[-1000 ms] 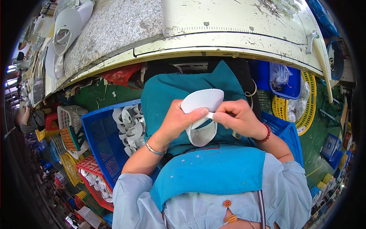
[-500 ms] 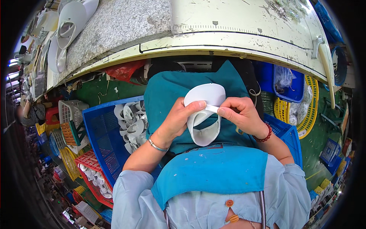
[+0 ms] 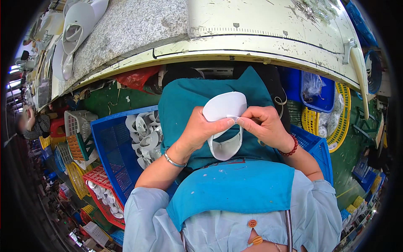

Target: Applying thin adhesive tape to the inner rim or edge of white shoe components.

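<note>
A white shoe upper (image 3: pixel 225 106) lies over my lap on the teal apron (image 3: pixel 180 101), its rounded toe part away from me and its looped heel part toward me. My left hand (image 3: pixel 206 125) grips its left side, thumb on top. From the right, my right hand (image 3: pixel 261 122) pinches the edge at the middle of the upper, thumb and forefinger closed. The two thumb tips almost meet over a narrow white strip there. My fingers cover part of the opening, and those under the upper are hidden.
On my left a blue crate (image 3: pixel 110 155) holds several white uppers (image 3: pixel 147 140); a red crate (image 3: pixel 105 189) holds more. Ahead runs the worktable edge (image 3: pixel 268 50), with a stone slab (image 3: pixel 138 29) and white uppers (image 3: pixel 79 25) on it. Blue and yellow baskets (image 3: pixel 310 119) stand right.
My left thumb has slid right along the strip, close to my right thumb. My right fingertips have shifted slightly left. The upper stays almost in place.
</note>
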Tool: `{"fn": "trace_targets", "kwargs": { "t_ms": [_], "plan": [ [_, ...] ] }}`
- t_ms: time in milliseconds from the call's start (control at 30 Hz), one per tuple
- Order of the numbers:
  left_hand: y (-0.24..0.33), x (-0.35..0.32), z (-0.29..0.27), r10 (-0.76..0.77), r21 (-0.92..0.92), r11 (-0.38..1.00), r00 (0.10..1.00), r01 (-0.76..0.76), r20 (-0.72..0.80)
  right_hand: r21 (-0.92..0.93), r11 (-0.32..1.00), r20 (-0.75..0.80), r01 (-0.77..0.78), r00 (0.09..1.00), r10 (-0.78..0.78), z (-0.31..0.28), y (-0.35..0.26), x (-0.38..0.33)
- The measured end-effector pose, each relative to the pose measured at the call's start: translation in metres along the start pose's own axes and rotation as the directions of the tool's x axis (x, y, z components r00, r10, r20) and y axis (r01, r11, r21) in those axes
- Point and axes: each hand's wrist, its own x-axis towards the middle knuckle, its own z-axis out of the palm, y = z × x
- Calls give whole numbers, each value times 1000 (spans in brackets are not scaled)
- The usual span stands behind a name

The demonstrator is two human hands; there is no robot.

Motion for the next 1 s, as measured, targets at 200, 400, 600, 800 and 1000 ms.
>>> {"fn": "trace_targets", "kwargs": {
  "t_ms": [200, 400, 600, 800, 1000],
  "plan": [
    [-5, -2, 2, 22, 74, 997, 999, -19, -37, -125, 987, -45, 106, 993, -112, 2, 5, -7],
    [1, -1, 1, -37, 87, 995, 999, 38, -17, -147, 984, -50, 104, 992, -113, 2, 0, -6],
    [11, 1, -2, -16, 197, 980, 1000, 20, -25, -214, 963, -82, 164, 979, -185, 6, -3, 0],
    [1, 1, -4, -20, 365, 929, 994, 58, -106, -338, 926, -149, 171, 961, -232, 16, 2, -3],
    [11, -8, -10, 28, 254, 967, 1000, -30, 11, -214, 968, -120, 131, 980, -159, 19, 13, -15]
  ]
}}
